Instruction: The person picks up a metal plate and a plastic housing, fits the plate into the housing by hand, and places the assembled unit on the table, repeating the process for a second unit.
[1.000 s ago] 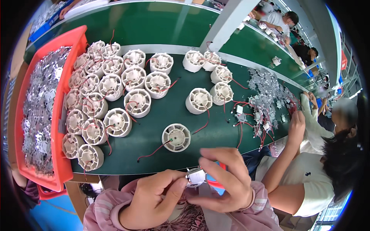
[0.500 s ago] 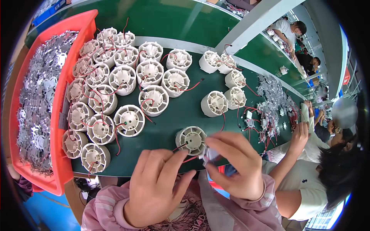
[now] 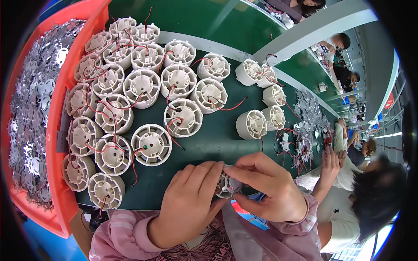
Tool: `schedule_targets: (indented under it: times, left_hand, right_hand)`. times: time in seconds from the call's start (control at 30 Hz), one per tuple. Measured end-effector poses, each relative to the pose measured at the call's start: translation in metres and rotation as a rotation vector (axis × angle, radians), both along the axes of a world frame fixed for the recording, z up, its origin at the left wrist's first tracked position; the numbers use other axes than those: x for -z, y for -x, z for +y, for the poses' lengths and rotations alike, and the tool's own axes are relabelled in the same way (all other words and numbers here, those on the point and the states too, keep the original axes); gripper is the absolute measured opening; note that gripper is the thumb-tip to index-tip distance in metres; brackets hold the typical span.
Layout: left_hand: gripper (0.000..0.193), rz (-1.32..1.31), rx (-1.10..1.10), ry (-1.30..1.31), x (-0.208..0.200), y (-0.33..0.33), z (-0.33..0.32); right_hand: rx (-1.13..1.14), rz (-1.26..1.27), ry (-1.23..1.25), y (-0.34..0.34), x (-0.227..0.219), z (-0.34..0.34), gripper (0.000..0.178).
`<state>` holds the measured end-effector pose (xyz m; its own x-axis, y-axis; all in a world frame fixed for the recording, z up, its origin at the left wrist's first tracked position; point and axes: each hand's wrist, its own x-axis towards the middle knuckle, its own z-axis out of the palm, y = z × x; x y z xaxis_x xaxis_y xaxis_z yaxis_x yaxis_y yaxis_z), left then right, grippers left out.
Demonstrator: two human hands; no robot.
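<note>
At the table's near edge, a white round plastic housing (image 3: 220, 191) sits between my two hands, mostly hidden by fingers. My left hand (image 3: 187, 202) is closed round its left side, thumb toward me. My right hand (image 3: 272, 189) pinches a small silvery-grey part (image 3: 232, 184) at the housing's open top. How far the part sits inside is hidden by my fingers. Several more white housings with red and black wires stand left of my hands, the nearest being a ribbed round housing (image 3: 151, 145).
A red bin (image 3: 61, 130) full of silvery metal pieces stands at the left. More housings (image 3: 251, 125) stand beyond my right hand, beside a pile of metal plates and wired parts (image 3: 307, 113). A co-worker's arm (image 3: 328, 172) reaches in from the right. A grey post (image 3: 313, 32) crosses the far side.
My right hand has brought the silvery-grey part onto the housing. My left hand has moved right, from near the wires to the housing's side. The view has shifted slightly.
</note>
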<state>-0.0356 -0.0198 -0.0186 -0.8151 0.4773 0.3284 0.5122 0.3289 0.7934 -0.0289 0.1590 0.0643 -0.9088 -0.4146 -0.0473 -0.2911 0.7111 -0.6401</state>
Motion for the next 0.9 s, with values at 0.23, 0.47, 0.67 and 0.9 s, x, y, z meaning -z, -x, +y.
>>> schedule_targets:
  times: [0.23, 0.47, 0.67, 0.9]
  left_hand:
    - [0.068, -0.038, 0.039, -0.006, -0.001, 0.002, -0.005]
    - [0.069, -0.064, 0.052, -0.025, 0.001, 0.002, -0.005]
    - [0.070, -0.064, 0.052, -0.050, 0.004, 0.002, -0.005]
    - [0.072, -0.051, 0.046, -0.079, 0.006, 0.002, -0.006]
  right_hand:
    - [-0.014, 0.014, -0.046, -0.001, -0.003, -0.006, 0.053]
    - [0.087, -0.012, -0.048, -0.003, -0.003, -0.007, 0.050]
    - [0.094, -0.014, -0.057, -0.004, -0.002, -0.010, 0.048]
    - [0.133, -0.037, -0.063, -0.007, -0.002, -0.016, 0.049]
